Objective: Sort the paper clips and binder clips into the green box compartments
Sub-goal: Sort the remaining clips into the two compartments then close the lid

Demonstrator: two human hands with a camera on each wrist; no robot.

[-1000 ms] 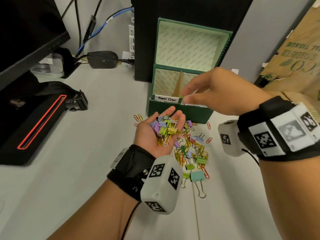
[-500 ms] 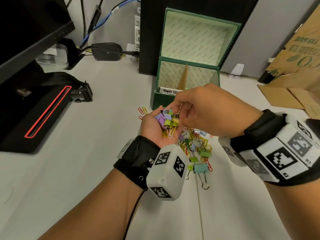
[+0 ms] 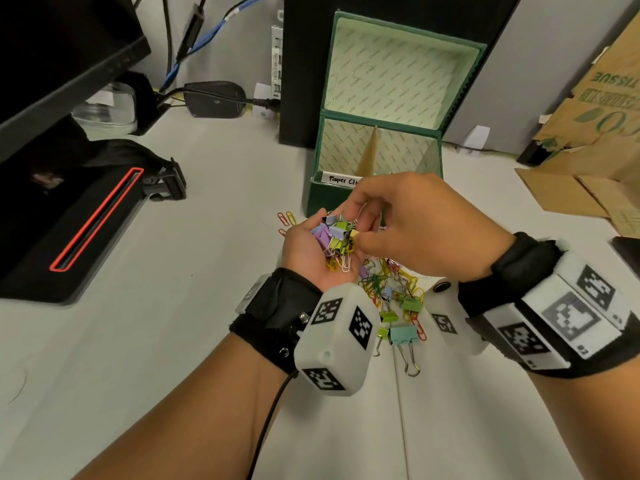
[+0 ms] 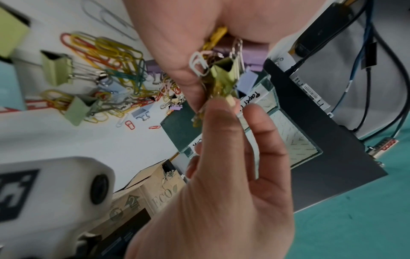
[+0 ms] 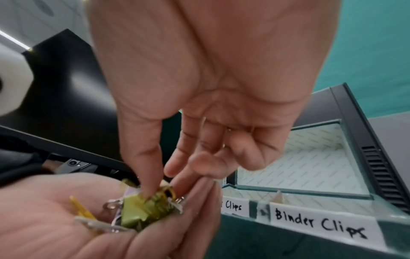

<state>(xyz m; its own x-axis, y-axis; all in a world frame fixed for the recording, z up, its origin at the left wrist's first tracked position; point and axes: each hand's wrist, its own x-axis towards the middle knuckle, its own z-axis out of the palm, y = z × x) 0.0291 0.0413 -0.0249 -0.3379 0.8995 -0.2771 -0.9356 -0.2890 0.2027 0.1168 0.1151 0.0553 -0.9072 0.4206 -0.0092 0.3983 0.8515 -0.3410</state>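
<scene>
My left hand (image 3: pixel 304 249) is palm up in front of the green box (image 3: pixel 320 202) and cups a handful of mixed clips (image 3: pixel 336 237). My right hand (image 3: pixel 356 223) reaches into it from above. Its thumb and forefinger pinch a yellow-green binder clip (image 5: pixel 135 213) in the bundle. The box stands open with a brown divider (image 3: pixel 369 150); its front labels read "Paper Clips" (image 3: pixel 341 179) and "Binder Clips" (image 5: pixel 319 222). More paper clips and binder clips lie in a pile on the table (image 3: pixel 391 289) below my hands, with a teal binder clip (image 3: pixel 403 334) nearest me.
A black computer tower (image 3: pixel 304 64) stands behind the box. Torn cardboard (image 3: pixel 588 133) lies at the right. At the left are a monitor (image 3: pixel 52 46), a black device with a red outline (image 3: pixel 69 220), a power adapter (image 3: pixel 214 98) and cables. Two loose paper clips (image 3: pixel 285 218) lie beside the box.
My right hand has come back from above the box down to my left palm and now pinches a clip there. My left fingers have curled up round the handful.
</scene>
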